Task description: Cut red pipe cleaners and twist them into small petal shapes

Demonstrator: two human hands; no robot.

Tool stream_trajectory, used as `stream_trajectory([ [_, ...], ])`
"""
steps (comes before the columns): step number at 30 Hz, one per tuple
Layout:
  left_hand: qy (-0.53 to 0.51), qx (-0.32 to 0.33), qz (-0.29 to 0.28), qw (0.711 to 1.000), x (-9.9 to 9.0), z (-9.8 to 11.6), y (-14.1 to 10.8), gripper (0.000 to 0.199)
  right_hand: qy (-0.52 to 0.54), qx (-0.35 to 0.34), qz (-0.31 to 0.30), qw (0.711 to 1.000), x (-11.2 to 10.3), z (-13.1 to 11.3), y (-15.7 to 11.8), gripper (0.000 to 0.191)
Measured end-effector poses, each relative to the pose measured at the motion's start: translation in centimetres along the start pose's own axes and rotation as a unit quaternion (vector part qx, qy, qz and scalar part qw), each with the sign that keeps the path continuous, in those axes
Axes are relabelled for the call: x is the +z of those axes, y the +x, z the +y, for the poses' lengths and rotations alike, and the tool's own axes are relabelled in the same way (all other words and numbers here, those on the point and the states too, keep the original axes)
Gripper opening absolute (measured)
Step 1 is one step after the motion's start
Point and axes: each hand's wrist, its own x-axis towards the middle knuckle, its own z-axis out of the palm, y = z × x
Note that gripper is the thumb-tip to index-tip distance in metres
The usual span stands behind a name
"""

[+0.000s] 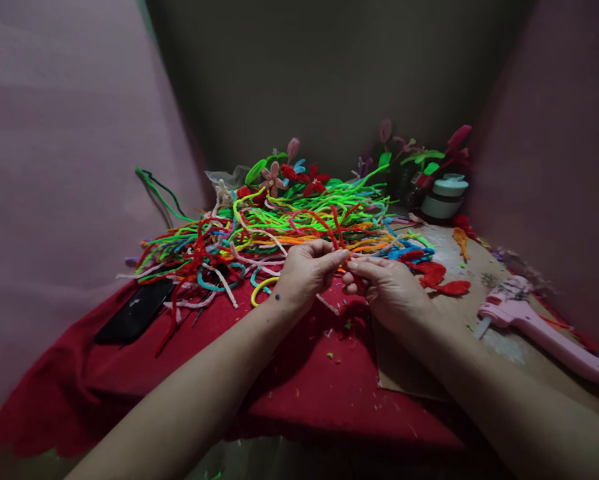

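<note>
Two bare forearms point(194, 387) stretch out below my camera, the right one near the pink glue gun point(544, 327); one careless sweep outward could knock it. Beyond, I've got left hand point(304, 273) and right hand point(387, 290) both pinching red fuzzy strands point(340, 232) over the red cloth point(324, 393). If either pinch loosens, they could slip! Just behind, the tangled pile point(279, 217) could snag those upright ends.

Fuzzy red pipe cleaner point(337, 227), two strands aslant, upward from between the hands point(304, 272)
</note>
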Motion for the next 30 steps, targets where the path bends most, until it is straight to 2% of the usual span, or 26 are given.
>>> stream_trajectory([
  [2,0.044,0.035,-0.019,0.998,-0.2,0.0,0.0,0.019,0.001,0.011,0.004,1.0,0.0,-0.1,0.1,0.009],
  [5,0.163,0.154,-0.036,0.974,-0.8,-0.1,0.4,0.009,0.01,0.018,-0.011,1.0,0.0,-0.4,0.2,0.009],
  [8,0.311,0.263,-0.046,0.912,-1.6,-0.1,0.8,0.012,0.001,0.025,-0.038,0.999,0.0,-0.7,0.3,0.009],
  [12,0.423,0.33,-0.063,0.841,-2.5,0.6,1.0,0.016,-0.06,0.034,-0.077,0.995,-0.2,-1.1,0.2,0.014],
  [13,0.455,0.356,-0.073,0.813,-2.6,0.9,0.9,0.018,-0.074,0.032,-0.089,0.993,-0.3,-1.1,0.1,0.015],
  [15,0.535,0.405,-0.091,0.736,-2.7,1.4,0.7,0.021,-0.105,0.021,-0.112,0.988,-0.4,-1.3,0.0,0.016],
  [17,0.6,0.416,-0.094,0.677,-2.5,1.7,0.3,0.023,-0.152,0.001,-0.117,0.981,-0.3,-1.3,-0.2,0.018],
  [19,0.644,0.393,-0.086,0.65,-2.2,1.7,-0.2,0.022,-0.208,-0.026,-0.101,0.972,-0.2,-1.3,-0.4,0.019],
  [20,0.655,0.376,-0.083,0.65,-2.0,1.6,-0.4,0.02,-0.24,-0.043,-0.09,0.966,-0.1,-1.2,-0.4,0.019],
  [21,0.656,0.356,-0.079,0.661,-1.8,1.6,-0.5,0.017,-0.277,-0.068,-0.081,0.955,-0.1,-1.2,-0.5,0.019],
  [22,0.645,0.328,-0.076,0.686,-1.7,1.6,-0.6,0.016,-0.322,-0.102,-0.075,0.938,0.0,-1.0,-0.7,0.02],
  [23,0.621,0.289,-0.076,0.725,-1.7,1.6,-0.5,0.015,-0.374,-0.146,-0.071,0.913,0.0,-0.9,-0.8,0.02],
  [25,0.521,0.166,-0.094,0.832,-1.9,1.6,-0.2,0.016,-0.483,-0.254,-0.065,0.836,0.0,-0.6,-1.2,0.02],
  [27,0.353,0.016,-0.126,0.927,-2.3,1.6,0.2,0.017,-0.562,-0.358,-0.065,0.743,-0.1,-0.3,-1.6,0.021],
  [28,0.258,-0.05,-0.142,0.954,-2.5,1.6,0.5,0.017,-0.586,-0.396,-0.065,0.704,-0.1,-0.2,-1.8,0.022],
  [29,0.172,-0.1,-0.153,0.968,-2.7,1.5,0.7,0.017,-0.601,-0.425,-0.064,0.674,-0.1,-0.1,-2.0,0.024],
  [30,0.102,-0.133,-0.157,0.973,-2.8,1.4,0.9,0.018,-0.608,-0.444,-0.063,0.655,0.0,-0.1,-2.2,0.025],
])
